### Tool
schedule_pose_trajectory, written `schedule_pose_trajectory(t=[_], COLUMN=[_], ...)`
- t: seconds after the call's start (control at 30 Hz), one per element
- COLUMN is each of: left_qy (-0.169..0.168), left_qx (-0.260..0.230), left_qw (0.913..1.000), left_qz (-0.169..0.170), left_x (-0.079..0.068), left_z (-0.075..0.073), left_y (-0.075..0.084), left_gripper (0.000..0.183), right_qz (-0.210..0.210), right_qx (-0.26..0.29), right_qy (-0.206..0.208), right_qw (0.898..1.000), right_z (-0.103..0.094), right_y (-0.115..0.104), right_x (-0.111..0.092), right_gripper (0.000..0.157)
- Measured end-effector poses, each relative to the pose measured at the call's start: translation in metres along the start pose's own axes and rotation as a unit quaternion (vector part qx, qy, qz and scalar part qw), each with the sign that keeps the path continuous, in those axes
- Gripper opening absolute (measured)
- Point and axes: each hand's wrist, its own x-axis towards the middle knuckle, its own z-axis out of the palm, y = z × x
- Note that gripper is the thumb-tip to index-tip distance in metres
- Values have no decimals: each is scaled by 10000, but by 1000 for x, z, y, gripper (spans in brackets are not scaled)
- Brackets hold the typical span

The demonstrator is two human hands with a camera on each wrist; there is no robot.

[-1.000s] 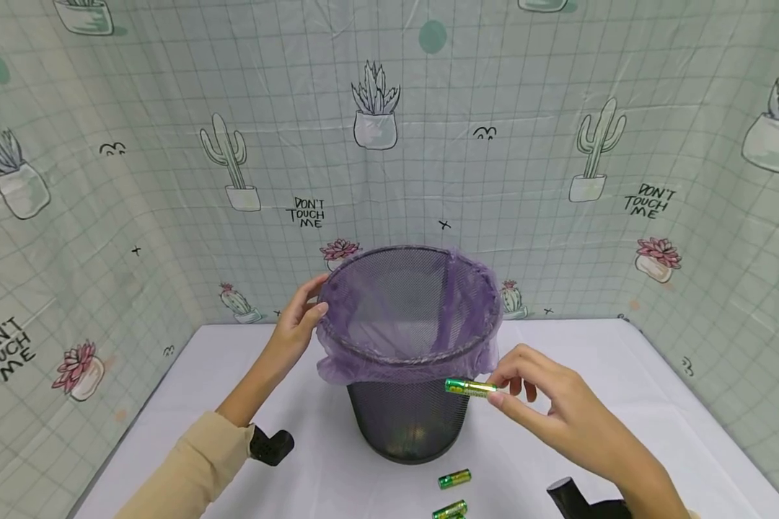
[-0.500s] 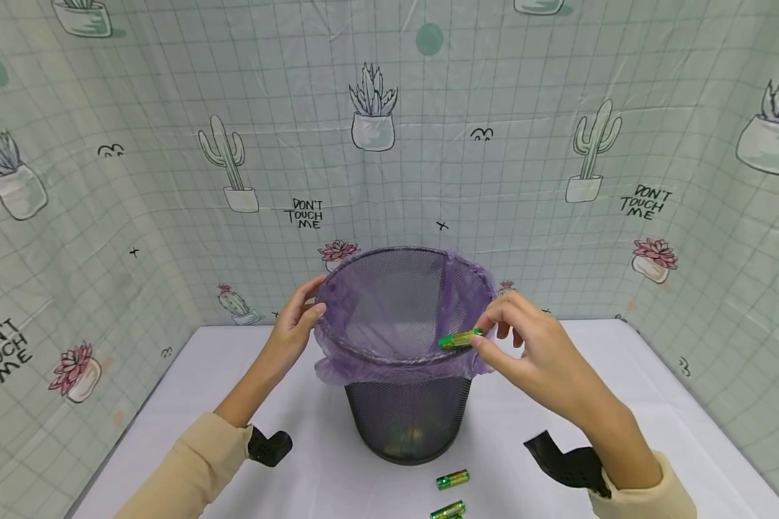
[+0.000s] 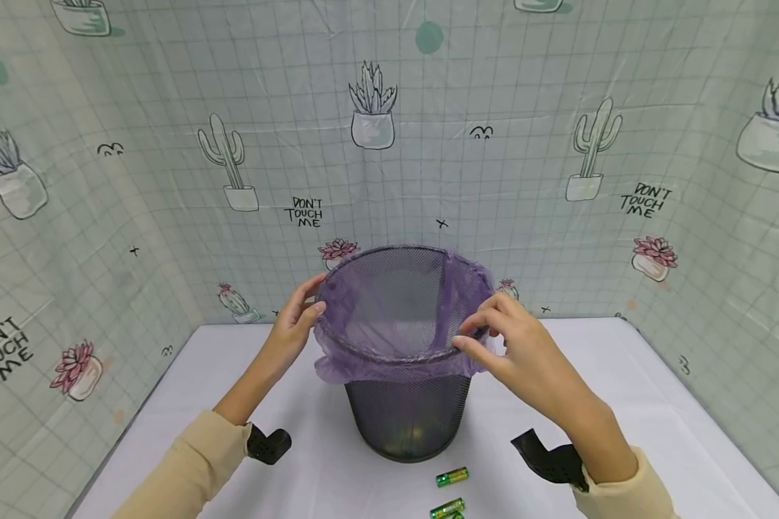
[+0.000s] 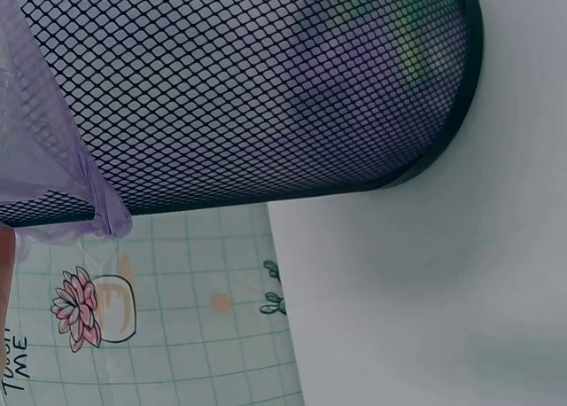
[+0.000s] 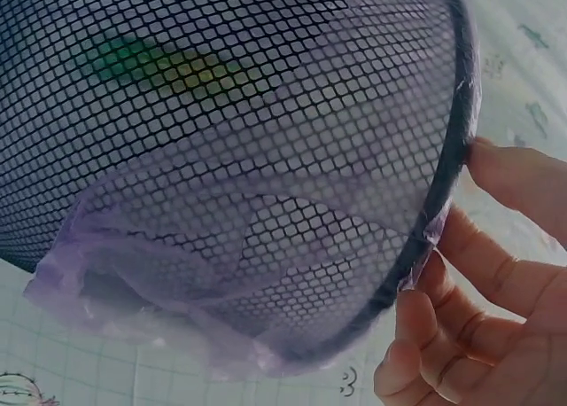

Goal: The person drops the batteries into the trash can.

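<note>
The left hand (image 3: 296,317) holds the top of the bin (image 3: 405,425), while the right hand (image 3: 526,357) has a loose, bent grip with nothing in it, so it could catch the bag (image 3: 383,371) and pull it down over the battery (image 5: 177,69) inside.

Head view: the lower edge cuts off one battery (image 3: 457,516) and both sleeves (image 3: 180,465); the near wall of the mesh bin (image 3: 407,425) conceals the inside bottom. Left wrist view: the left grip (image 4: 5,273) is reduced to a sliver at the left edge; green shapes (image 4: 411,41) behind the mesh are blurred, number indeterminable. Right wrist view: the right edge truncates the right grip (image 5: 496,322); a green-yellow object (image 5: 182,71) behind the mesh is blurred, markings illegible.
</note>
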Motion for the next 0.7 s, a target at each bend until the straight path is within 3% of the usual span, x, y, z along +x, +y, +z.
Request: schedule_pose_trajectory(t=[0.27, 0.43, 0.7], left_qy=[26, 24, 5], left_qx=[13, 37, 25], left_qw=[10000, 10000, 10000], left_qz=[-12, 53, 2], left_x=[-1, 1, 1], left_z=[-1, -1, -1], left_y=[-1, 1, 1], left_gripper=[49, 49, 49], right_qz=[294, 380, 685], right_qx=[27, 102, 497], right_qy=[237, 173, -715], right_qw=[9993, 9991, 9938], right_z=[-1, 11, 46], right_y=[10, 25, 51], right_x=[-22, -44, -80], right_gripper=[14, 14, 6])
